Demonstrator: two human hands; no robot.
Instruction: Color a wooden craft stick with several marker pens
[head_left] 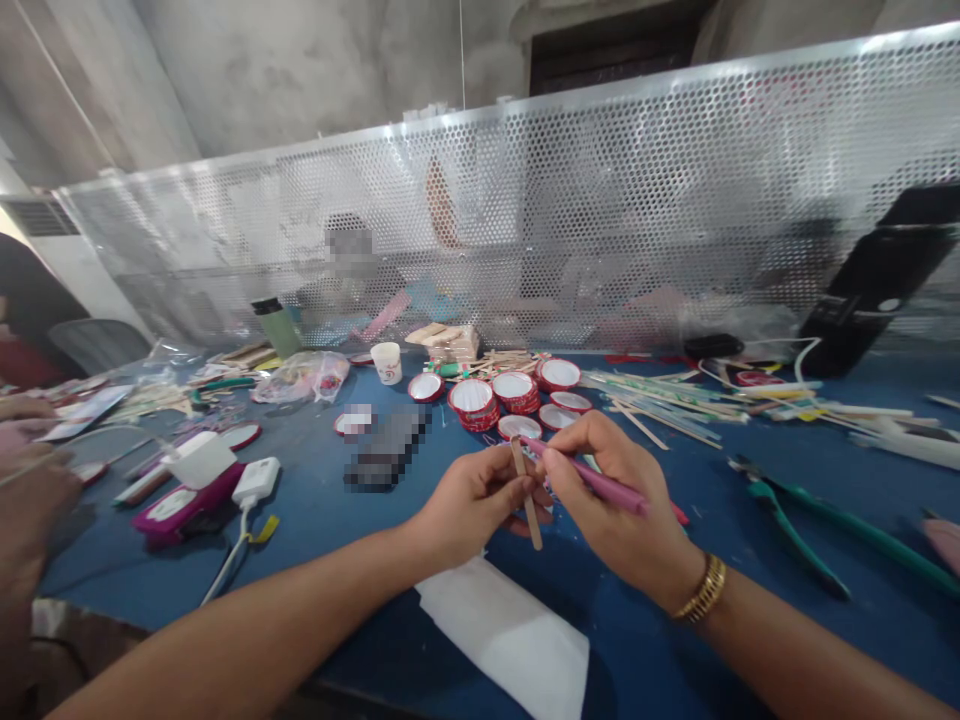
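My left hand (476, 503) is closed in a pinch on a flat wooden stick (532, 517), held above the counter (315, 520) and tilted, its upper end leaning left. My right hand (628, 510), bracelet (703, 590) at the wrist, is curled around a pink pen (604, 484); the pen's front end is close to the stick's upper end, but I cannot tell whether they touch. Below my hands: folded white paper (517, 635). Just beyond them: red-rimmed discs (472, 396), some stacked, with a paper cup (387, 365) behind and to their left. Green-handled pliers (840, 522) lie open on the right; a purple power strip (201, 510) sits on the left.
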